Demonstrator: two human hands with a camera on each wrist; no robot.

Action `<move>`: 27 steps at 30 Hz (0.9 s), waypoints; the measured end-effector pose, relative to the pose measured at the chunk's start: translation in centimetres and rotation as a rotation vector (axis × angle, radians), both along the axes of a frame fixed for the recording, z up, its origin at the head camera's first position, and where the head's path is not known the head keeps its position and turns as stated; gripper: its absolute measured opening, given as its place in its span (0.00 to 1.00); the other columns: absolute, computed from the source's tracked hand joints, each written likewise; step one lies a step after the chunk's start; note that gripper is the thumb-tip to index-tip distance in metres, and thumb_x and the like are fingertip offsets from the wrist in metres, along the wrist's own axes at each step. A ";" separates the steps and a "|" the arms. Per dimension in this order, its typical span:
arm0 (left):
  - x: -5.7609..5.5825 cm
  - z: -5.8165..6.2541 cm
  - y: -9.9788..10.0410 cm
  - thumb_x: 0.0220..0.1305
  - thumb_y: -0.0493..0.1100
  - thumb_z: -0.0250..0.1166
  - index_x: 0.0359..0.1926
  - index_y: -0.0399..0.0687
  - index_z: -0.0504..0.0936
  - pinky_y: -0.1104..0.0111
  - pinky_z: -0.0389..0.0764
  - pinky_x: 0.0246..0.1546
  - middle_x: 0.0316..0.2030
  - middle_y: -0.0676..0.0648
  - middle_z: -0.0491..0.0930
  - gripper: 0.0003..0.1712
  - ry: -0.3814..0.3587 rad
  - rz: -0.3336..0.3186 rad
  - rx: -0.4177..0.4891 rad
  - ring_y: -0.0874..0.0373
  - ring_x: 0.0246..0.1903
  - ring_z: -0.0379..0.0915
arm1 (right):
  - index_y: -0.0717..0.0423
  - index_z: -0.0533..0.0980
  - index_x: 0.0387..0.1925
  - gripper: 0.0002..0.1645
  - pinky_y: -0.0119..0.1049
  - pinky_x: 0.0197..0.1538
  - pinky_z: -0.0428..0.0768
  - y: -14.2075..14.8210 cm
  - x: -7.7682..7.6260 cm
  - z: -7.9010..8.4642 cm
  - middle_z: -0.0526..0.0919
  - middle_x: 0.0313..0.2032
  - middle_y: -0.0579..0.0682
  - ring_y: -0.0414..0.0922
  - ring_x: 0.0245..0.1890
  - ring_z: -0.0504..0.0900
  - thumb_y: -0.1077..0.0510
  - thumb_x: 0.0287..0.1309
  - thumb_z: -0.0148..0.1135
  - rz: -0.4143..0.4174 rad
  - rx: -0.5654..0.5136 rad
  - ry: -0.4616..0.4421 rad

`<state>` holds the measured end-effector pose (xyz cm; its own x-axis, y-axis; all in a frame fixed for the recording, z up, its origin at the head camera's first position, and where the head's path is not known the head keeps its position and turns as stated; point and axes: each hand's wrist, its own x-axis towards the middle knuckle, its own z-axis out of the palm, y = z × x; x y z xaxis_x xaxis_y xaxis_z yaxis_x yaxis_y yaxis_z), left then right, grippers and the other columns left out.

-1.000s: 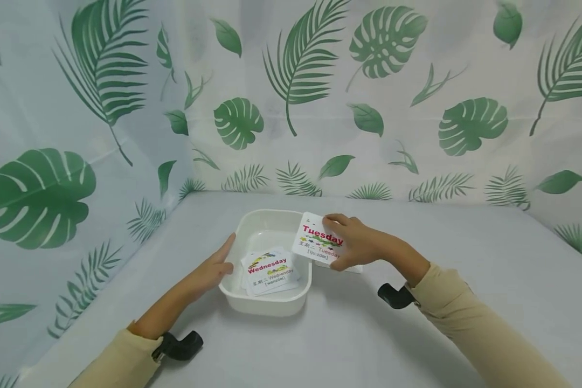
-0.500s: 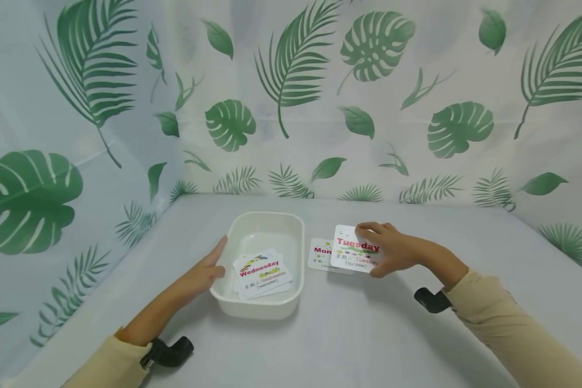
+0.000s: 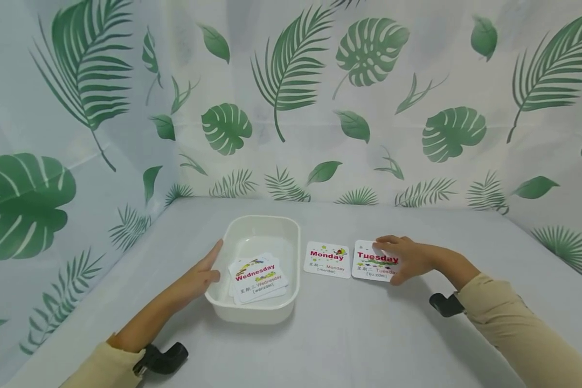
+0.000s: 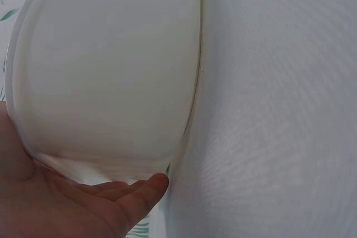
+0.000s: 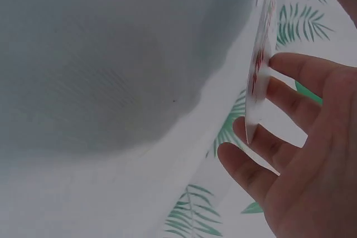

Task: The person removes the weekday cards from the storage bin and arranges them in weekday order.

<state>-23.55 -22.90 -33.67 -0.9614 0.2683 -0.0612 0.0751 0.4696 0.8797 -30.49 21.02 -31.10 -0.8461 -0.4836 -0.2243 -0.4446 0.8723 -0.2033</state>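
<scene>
A white plastic basin [image 3: 252,314] stands left of centre, with several word cards inside; a "Wednesday" card [image 3: 257,277] lies on top. My left hand [image 3: 199,277] rests against the basin's left side, fingers stretched along the outer wall, as the left wrist view also shows. To the basin's right a "Monday" card [image 3: 327,260] lies face up. Beside it is a "Tuesday" card [image 3: 375,260], whose right end my right hand [image 3: 414,260] holds between thumb and fingers. I cannot tell whether this card lies fully on the table.
A pale grey cloth covers the table [image 3: 330,345]. Leaf-print curtains [image 3: 291,108] rise behind and on the left. Black wrist mounts [image 3: 162,358] stick out from both forearms, near beige sleeves.
My right hand has carried the "Tuesday" card from over the basin's right rim rightward and down, beside the "Monday" card, which is now uncovered. My left hand stays at the basin.
</scene>
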 end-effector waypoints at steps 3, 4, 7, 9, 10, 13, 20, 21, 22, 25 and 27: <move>0.1 0.1 -0.1 0.54 0.31 0.42 0.70 0.48 0.27 0.48 0.32 0.67 0.71 0.45 0.26 0.47 -0.007 0.005 0.004 0.45 0.70 0.21 | 0.55 0.57 0.67 0.53 0.65 0.56 0.64 0.0 -0.3 0.0 0.53 0.67 0.58 0.64 0.62 0.55 0.49 0.38 0.69 -0.015 0.021 -0.032; 0.1 0.1 -0.1 0.54 0.31 0.42 0.70 0.49 0.27 0.48 0.32 0.67 0.71 0.45 0.26 0.47 -0.012 0.008 0.009 0.46 0.70 0.21 | 0.55 0.57 0.67 0.53 0.66 0.56 0.63 0.0 -0.4 0.1 0.53 0.67 0.58 0.64 0.62 0.55 0.49 0.38 0.69 -0.018 0.025 -0.042; 0.3 0.1 0.0 0.54 0.31 0.43 0.70 0.49 0.27 0.48 0.31 0.67 0.71 0.45 0.25 0.48 -0.018 0.003 0.024 0.45 0.70 0.20 | 0.54 0.57 0.67 0.52 0.66 0.56 0.63 -0.1 -0.5 0.2 0.52 0.67 0.59 0.64 0.62 0.56 0.50 0.38 0.69 -0.024 0.029 -0.072; 0.4 0.2 0.0 0.53 0.31 0.43 0.70 0.48 0.27 0.48 0.31 0.67 0.71 0.44 0.25 0.48 -0.016 0.002 0.030 0.45 0.70 0.21 | 0.54 0.57 0.66 0.52 0.65 0.56 0.63 0.0 -0.6 0.2 0.52 0.67 0.59 0.63 0.62 0.56 0.51 0.38 0.70 -0.029 0.030 -0.089; 0.4 0.2 0.0 0.53 0.31 0.43 0.70 0.47 0.28 0.48 0.31 0.67 0.71 0.44 0.25 0.48 -0.013 0.000 0.032 0.45 0.70 0.21 | 0.54 0.58 0.66 0.52 0.64 0.56 0.63 0.0 -0.7 0.3 0.52 0.67 0.58 0.63 0.61 0.57 0.51 0.38 0.70 -0.030 0.032 -0.094; 0.4 0.1 0.1 0.54 0.31 0.43 0.70 0.46 0.28 0.48 0.32 0.67 0.71 0.44 0.26 0.47 -0.005 0.001 0.029 0.45 0.70 0.21 | 0.54 0.58 0.66 0.51 0.63 0.56 0.64 0.2 -0.7 0.3 0.53 0.67 0.58 0.62 0.61 0.57 0.52 0.38 0.70 -0.030 0.041 -0.107; 0.5 -0.3 -0.2 0.53 0.31 0.43 0.71 0.46 0.29 0.48 0.32 0.67 0.71 0.43 0.27 0.47 -0.005 -0.003 0.033 0.45 0.70 0.21 | 0.53 0.58 0.66 0.51 0.62 0.56 0.64 0.2 -0.7 0.1 0.53 0.67 0.57 0.62 0.61 0.58 0.52 0.38 0.69 -0.035 0.042 -0.148; 0.5 -0.3 -0.3 0.54 0.31 0.42 0.71 0.46 0.29 0.48 0.31 0.67 0.71 0.43 0.26 0.47 -0.006 -0.004 0.033 0.45 0.70 0.21 | 0.53 0.58 0.66 0.51 0.62 0.56 0.64 0.1 -0.8 0.0 0.53 0.67 0.57 0.61 0.61 0.58 0.52 0.38 0.69 -0.035 0.043 -0.153; 0.5 -0.3 -0.3 0.54 0.31 0.42 0.71 0.46 0.29 0.48 0.31 0.67 0.71 0.43 0.26 0.47 -0.006 -0.002 0.031 0.45 0.70 0.21 | 0.52 0.58 0.66 0.51 0.62 0.57 0.64 0.0 -0.9 -0.1 0.53 0.67 0.57 0.61 0.61 0.57 0.52 0.38 0.69 -0.040 0.046 -0.157; 0.3 -0.2 -0.4 0.54 0.31 0.42 0.71 0.46 0.29 0.47 0.32 0.67 0.71 0.44 0.26 0.46 0.001 -0.005 0.021 0.46 0.70 0.21 | 0.52 0.58 0.66 0.52 0.63 0.57 0.63 -0.1 -1.3 -0.3 0.52 0.67 0.57 0.62 0.62 0.57 0.51 0.38 0.70 -0.046 0.061 -0.160; 0.1 0.1 -0.2 0.54 0.31 0.42 0.70 0.46 0.29 0.47 0.32 0.67 0.71 0.44 0.26 0.46 0.013 -0.013 0.016 0.45 0.70 0.21 | 0.52 0.57 0.67 0.52 0.63 0.57 0.63 -0.2 -1.5 -0.4 0.51 0.68 0.57 0.62 0.62 0.57 0.51 0.38 0.70 -0.052 0.071 -0.164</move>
